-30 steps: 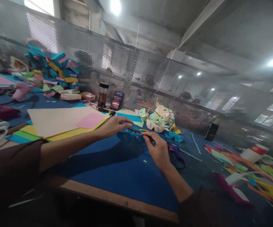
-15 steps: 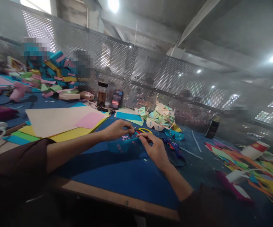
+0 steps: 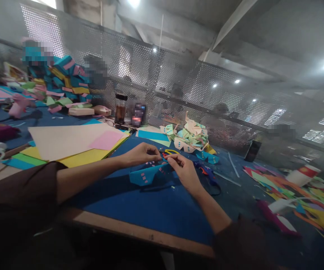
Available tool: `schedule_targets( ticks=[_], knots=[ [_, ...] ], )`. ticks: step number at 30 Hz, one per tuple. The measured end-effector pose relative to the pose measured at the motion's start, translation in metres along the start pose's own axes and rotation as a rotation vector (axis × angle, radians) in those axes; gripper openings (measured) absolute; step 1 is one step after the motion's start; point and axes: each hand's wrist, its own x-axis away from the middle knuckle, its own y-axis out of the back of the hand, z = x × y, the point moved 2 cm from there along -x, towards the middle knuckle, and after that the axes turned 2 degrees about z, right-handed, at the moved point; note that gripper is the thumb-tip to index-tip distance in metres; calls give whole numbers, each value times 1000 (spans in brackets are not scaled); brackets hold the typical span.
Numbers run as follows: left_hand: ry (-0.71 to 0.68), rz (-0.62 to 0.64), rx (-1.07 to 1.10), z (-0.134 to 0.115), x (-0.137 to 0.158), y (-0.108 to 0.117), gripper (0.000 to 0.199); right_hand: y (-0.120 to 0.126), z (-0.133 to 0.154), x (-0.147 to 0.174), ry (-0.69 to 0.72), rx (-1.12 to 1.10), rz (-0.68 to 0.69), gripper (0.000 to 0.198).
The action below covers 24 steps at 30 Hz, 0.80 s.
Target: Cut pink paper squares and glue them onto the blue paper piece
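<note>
A folded blue paper boat (image 3: 141,177) with small pink squares on its side hangs just over the table in front of me. My left hand (image 3: 143,154) is closed, its thumb and fingers pinching the boat's far upper edge. From the other side my right hand (image 3: 184,173) pinches the boat's right tip between thumb and fingers. The fingertips hide part of that edge. Behind the hands lie yellow-handled pliers or scissors (image 3: 170,151), partly covered. A dark blue glue gun (image 3: 208,173) rests to the right of my right hand.
Beyond the hands is a heap of paper boats (image 3: 191,135). Large paper sheets (image 3: 66,140) spread at left, near a pink glue gun (image 3: 18,105). Clear sticks (image 3: 227,178), paper scraps (image 3: 276,183) and a white cup (image 3: 303,176) are at right. A perforated metal screen (image 3: 156,86) stands behind.
The blue boat, blurred before, now shows sharply with its pink-squared side facing me. Both hands keep their pinch and have shifted only slightly.
</note>
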Motion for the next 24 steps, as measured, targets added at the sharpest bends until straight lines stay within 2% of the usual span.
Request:
schedule_targets(
  ticks=[13,24],
  knots=[
    [-32,92,81,10,-1,2,20,-3,4,2,-13,-14,104,32],
    [-17,108,65,13,-1,5,17,-2,3,3,-22,51,81,35]
  ],
)
